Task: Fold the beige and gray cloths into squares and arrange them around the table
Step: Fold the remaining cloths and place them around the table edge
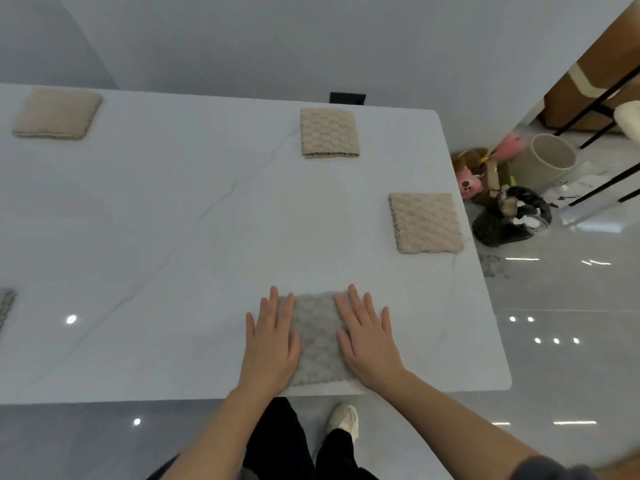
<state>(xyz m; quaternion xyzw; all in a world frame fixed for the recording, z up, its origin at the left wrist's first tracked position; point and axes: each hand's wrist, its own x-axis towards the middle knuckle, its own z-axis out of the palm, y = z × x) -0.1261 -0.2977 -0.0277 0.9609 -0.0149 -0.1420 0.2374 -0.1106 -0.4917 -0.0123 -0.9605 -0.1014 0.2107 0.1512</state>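
Your left hand (272, 337) and right hand (369, 341) lie flat, palms down and fingers spread wide, on a folded gray cloth (317, 336) at the near edge of the white marble-look table (156, 237); neither hand grips anything. The left palm covers the cloth's left side and runs over onto the tabletop, while the right palm covers its right side, leaving a strip of the waffle-textured fabric showing between them. Three beige cloths, each folded into a square, sit around the table: one (426, 222) just beside the right edge, one (329, 132) near the far edge, and one (57, 113) at the far left corner. At the left border of the view, the corner of another gray cloth (6, 304) peeks in, well apart from your hands. Beyond the table's right edge, plush toys (471, 174) and a pale round bin (543, 161) lie on the glossy floor. Below the table edge, your dark trousers and one white shoe (344, 419) show.
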